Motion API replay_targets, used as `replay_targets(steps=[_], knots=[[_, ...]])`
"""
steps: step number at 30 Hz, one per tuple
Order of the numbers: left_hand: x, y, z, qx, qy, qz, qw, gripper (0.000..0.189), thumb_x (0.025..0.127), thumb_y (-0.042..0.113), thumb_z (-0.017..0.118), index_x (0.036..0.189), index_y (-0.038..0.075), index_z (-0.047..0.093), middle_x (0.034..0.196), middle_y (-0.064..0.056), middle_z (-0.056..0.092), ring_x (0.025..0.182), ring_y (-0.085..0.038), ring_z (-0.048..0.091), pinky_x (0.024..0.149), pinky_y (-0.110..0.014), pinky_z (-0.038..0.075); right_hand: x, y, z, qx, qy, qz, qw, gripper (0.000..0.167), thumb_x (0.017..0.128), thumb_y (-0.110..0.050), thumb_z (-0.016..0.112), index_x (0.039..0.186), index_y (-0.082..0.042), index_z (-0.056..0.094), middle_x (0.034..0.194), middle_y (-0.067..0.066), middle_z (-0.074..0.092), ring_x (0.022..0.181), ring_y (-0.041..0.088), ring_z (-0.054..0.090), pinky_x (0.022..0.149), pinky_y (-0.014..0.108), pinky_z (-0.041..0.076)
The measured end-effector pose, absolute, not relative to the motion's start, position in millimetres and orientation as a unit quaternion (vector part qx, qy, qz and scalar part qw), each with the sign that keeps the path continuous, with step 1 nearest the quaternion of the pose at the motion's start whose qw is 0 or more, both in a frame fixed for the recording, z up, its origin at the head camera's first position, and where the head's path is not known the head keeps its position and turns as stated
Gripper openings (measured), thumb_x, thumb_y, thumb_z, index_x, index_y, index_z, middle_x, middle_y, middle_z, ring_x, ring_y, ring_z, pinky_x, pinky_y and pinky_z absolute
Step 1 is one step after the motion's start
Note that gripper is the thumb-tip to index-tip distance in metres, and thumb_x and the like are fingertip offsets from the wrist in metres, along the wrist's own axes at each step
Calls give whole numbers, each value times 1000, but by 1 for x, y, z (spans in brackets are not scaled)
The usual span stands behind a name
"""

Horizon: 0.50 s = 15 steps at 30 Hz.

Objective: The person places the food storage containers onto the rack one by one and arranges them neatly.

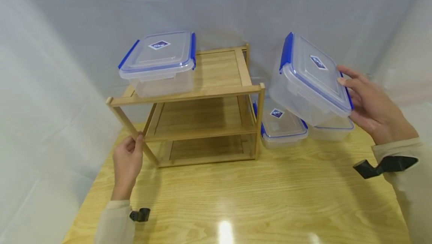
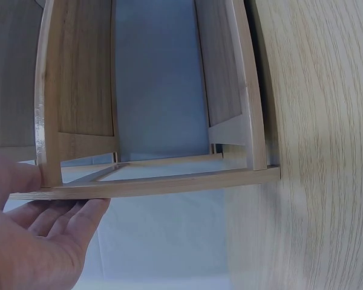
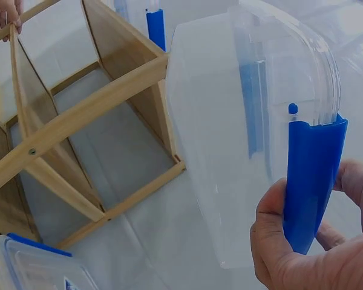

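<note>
My left hand (image 1: 128, 159) grips the left front post of a three-tier wooden shelf rack (image 1: 206, 135); the left wrist view shows the thumb and fingers on either side of that post (image 2: 151, 186). To the right of the rack, my right hand (image 1: 374, 107) holds a clear plastic container (image 1: 310, 82) with a blue-clipped lid, raised and tilted. Its fingers pinch the edge by the blue clip (image 3: 314, 181). Another such container (image 1: 158, 64) sits on the left part of the rack's top tier.
Two more clear containers stand on the wooden table (image 1: 216, 191) right of the rack: one with a labelled lid (image 1: 283, 124), and another (image 1: 332, 131) partly hidden behind the raised one. White sheeting (image 1: 216, 7) hangs behind and at the sides.
</note>
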<state>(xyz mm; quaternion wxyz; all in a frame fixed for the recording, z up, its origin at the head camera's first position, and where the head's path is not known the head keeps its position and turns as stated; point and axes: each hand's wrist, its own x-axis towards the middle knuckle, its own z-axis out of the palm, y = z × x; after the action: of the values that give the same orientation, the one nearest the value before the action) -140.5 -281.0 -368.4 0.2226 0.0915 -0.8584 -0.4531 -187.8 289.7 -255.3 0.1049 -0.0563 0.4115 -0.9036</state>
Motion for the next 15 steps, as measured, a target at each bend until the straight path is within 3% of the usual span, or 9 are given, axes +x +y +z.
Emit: replay_targets(steps=[15], knots=[[-137, -280, -365, 98, -859, -452, 218, 46, 108, 36, 49, 132, 1, 65, 121, -19, 70, 111, -32, 68, 80, -10, 52, -214, 263, -206, -51, 422, -898, 115, 48, 100, 5, 56, 142, -19, 53, 130, 12, 63, 100, 32, 70, 78, 47, 62]])
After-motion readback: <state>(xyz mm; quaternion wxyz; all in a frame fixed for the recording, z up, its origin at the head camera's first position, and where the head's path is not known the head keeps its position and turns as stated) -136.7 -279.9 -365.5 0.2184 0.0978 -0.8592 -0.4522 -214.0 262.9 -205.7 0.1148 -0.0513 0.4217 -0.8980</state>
